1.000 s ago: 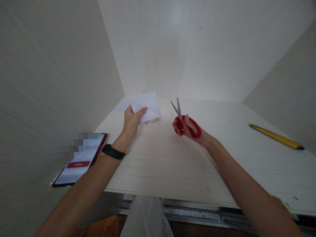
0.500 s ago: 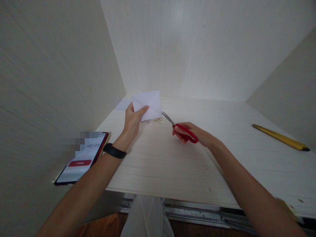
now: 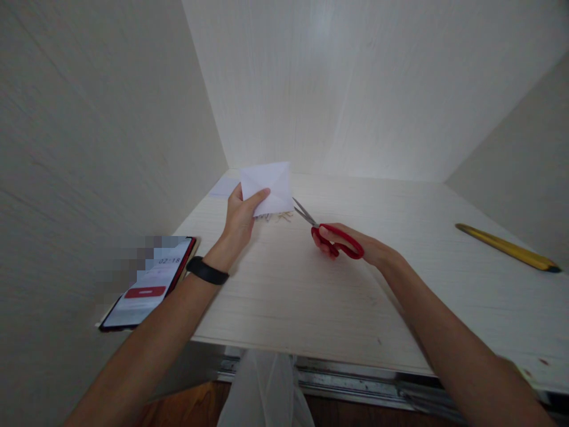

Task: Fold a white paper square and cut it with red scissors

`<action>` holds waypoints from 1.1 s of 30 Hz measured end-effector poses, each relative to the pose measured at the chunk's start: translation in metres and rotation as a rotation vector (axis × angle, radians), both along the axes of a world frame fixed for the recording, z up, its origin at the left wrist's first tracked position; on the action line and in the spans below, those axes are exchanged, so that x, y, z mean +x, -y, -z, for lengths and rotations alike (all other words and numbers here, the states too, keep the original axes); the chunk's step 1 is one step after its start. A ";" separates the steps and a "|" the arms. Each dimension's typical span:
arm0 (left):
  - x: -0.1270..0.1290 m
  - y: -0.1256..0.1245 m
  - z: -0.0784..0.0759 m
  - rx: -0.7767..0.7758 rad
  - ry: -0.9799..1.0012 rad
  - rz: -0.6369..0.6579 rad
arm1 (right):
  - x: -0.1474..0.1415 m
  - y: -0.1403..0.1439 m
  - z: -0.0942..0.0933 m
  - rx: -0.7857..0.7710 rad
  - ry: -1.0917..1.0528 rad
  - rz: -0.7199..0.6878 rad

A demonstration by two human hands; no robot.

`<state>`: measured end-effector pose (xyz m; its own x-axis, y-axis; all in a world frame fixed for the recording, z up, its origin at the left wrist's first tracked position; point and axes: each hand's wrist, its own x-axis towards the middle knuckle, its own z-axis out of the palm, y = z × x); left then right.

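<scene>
My left hand (image 3: 242,210) is closed on a creased white sheet of paper (image 3: 278,178), its thumb pressed flat over the front. The paper is held up over the table, tilted toward me. My right hand (image 3: 331,237) grips a pair of scissors (image 3: 344,237) with red handles. Their blades are parted, and the tips lie just beside the paper's lower right edge; whether they touch it I cannot tell. Behind and below the paper, several small thin pieces (image 3: 284,216) lie on the table, partly hidden and too small to name.
Another pale sheet (image 3: 224,187) lies at the table's back left. A phone (image 3: 149,290) showing a timer rests by the left wall, beside my forearm. On the right lies a long yellow tool (image 3: 507,246) with a dark tip. Walls enclose the white table (image 3: 288,296) on three sides.
The scissor blades have opened wider, and my right hand has shifted slightly to the right. The paper stays in my left hand, almost in place.
</scene>
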<state>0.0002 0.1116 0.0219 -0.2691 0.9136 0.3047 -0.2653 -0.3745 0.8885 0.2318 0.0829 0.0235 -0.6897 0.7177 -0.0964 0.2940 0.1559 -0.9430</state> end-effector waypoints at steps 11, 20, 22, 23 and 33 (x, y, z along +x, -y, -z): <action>0.001 0.001 0.003 -0.015 -0.069 -0.029 | -0.006 0.003 -0.005 0.020 0.024 0.025; 0.000 0.001 0.004 -0.020 -0.101 -0.046 | -0.007 0.002 -0.005 0.012 0.067 0.052; 0.000 0.001 0.004 -0.027 -0.091 -0.039 | -0.007 0.002 -0.005 0.008 0.077 0.066; 0.000 0.000 0.004 -0.029 -0.085 -0.036 | -0.007 0.002 -0.006 0.005 0.078 0.071; 0.001 0.002 0.003 -0.026 -0.072 -0.007 | -0.008 0.001 -0.005 -0.018 0.124 0.093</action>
